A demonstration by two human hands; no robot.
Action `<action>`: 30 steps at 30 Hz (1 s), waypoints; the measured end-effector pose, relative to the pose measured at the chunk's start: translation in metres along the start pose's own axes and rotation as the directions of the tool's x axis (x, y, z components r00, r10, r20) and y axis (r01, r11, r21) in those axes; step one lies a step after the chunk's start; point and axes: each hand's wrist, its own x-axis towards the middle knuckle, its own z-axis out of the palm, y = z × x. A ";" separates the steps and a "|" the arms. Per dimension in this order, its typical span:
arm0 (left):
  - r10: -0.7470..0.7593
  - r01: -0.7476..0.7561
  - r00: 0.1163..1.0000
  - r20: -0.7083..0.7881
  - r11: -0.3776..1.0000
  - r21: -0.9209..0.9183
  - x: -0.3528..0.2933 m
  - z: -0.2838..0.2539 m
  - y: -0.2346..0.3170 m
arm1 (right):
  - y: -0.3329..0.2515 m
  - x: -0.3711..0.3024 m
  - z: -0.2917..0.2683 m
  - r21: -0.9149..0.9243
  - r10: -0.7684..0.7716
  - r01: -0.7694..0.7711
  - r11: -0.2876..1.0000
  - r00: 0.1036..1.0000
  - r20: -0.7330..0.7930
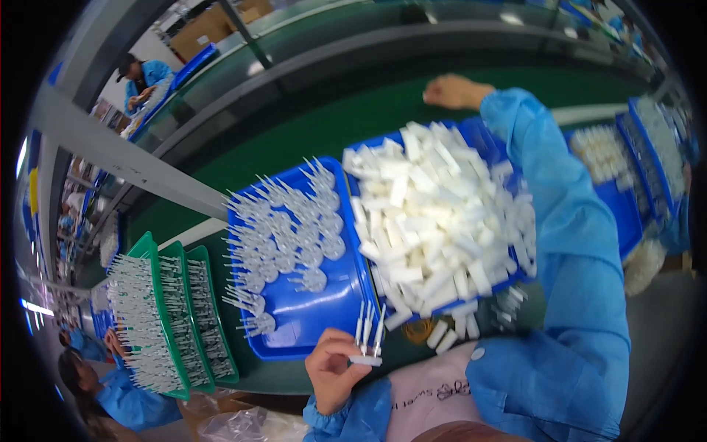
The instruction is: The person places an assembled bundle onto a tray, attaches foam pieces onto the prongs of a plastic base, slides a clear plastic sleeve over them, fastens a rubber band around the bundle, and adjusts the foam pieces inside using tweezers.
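Near my body, my left hand pinches a small white base between thumb and fingers. Three thin rods with metallic lower parts and white tips stand up from it. My right arm reaches far out over the green belt, where my right hand hangs with its fingers curled. Whatever those fingers may hold cannot be made out. Between the hands lies a big heap of white foam blocks on a blue tray. Left of it, a blue tray carries rows of clear round pieces with thin spikes.
Green trays packed with thin rods are stacked at the left, beside a grey post. Loose foam blocks and rubber bands lie by the tray's near edge. Co-workers sit at the left; more blue trays stand right.
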 end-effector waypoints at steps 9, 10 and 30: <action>0.096 -0.109 0.991 0.097 0.984 0.139 -0.013 0.026 0.001 | -0.028 -0.160 -0.051 0.290 0.002 -0.001 0.957 1.000 -0.004; 0.082 -0.093 0.992 0.101 0.989 0.116 -0.015 0.032 0.004 | -0.030 -0.172 -0.048 0.262 -0.063 0.055 0.964 0.998 0.023; 0.089 -0.109 0.972 0.218 0.991 0.082 -0.047 0.066 0.012 | -0.065 -0.191 -0.018 0.293 0.263 -0.466 0.835 0.805 0.532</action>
